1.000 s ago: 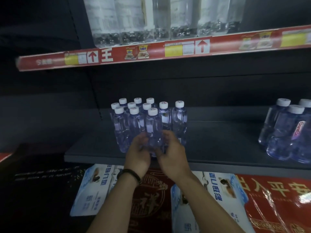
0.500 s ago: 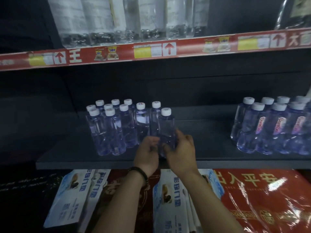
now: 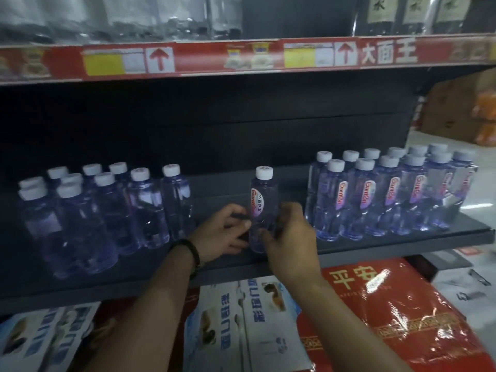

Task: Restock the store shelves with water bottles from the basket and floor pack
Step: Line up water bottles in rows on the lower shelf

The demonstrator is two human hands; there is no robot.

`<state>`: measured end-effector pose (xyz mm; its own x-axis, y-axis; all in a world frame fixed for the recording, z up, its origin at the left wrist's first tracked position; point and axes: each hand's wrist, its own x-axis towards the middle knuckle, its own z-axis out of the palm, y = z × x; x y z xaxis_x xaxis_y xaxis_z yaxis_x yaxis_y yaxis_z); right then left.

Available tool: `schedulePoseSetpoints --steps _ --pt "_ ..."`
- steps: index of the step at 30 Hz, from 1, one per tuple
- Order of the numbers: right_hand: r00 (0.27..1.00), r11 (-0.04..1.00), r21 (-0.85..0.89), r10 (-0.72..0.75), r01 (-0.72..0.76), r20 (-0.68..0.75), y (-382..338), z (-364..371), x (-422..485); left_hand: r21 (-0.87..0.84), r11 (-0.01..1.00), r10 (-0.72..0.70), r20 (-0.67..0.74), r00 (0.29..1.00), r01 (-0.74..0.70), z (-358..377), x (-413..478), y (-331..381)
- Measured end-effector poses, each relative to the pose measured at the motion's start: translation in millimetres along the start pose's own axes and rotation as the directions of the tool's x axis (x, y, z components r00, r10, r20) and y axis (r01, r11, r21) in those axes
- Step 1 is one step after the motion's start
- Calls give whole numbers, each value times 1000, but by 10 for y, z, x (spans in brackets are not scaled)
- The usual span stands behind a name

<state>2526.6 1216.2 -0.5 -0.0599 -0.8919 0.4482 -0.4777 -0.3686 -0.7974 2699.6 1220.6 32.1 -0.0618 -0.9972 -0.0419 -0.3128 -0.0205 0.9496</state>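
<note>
A single small water bottle (image 3: pixel 263 200) with a white cap and a pink label stands upright on the dark shelf (image 3: pixel 349 249), between two groups. My left hand (image 3: pixel 224 233) grips its lower left side and my right hand (image 3: pixel 291 237) grips its lower right side. Its base is hidden behind my fingers. A cluster of several bottles (image 3: pixel 102 210) stands on the shelf to the left, labels turned away. A neat row of several bottles (image 3: pixel 389 194) with labels facing me stands to the right.
The upper shelf with a red price strip (image 3: pixel 241 56) hangs overhead, carrying large clear bottles. Below the shelf lie blue-and-white boxes (image 3: pixel 249 326) and a red wrapped pack (image 3: pixel 402 318). Cardboard cartons (image 3: pixel 456 108) stand on the floor at far right.
My two hands have carried one bottle rightward out of the left cluster into the gap before the right row, and its label is now turned toward me. The view has shifted right.
</note>
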Motion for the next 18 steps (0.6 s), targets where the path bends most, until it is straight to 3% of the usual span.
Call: schedulePoseSetpoints --steps 4,9,18 --pt "992 991 -97 -104 96 -71 52 -87 -28 -22 1000 12 -3 1000 -12 91 227 29" --pt "980 946 -257 -195 198 36 139 -126 -85 37 996 86 18 996 -87 247 424 8" --pt "963 867 -458 -87 199 254 258 -133 -116 -6 989 145 -6 989 -145 463 710 -13"
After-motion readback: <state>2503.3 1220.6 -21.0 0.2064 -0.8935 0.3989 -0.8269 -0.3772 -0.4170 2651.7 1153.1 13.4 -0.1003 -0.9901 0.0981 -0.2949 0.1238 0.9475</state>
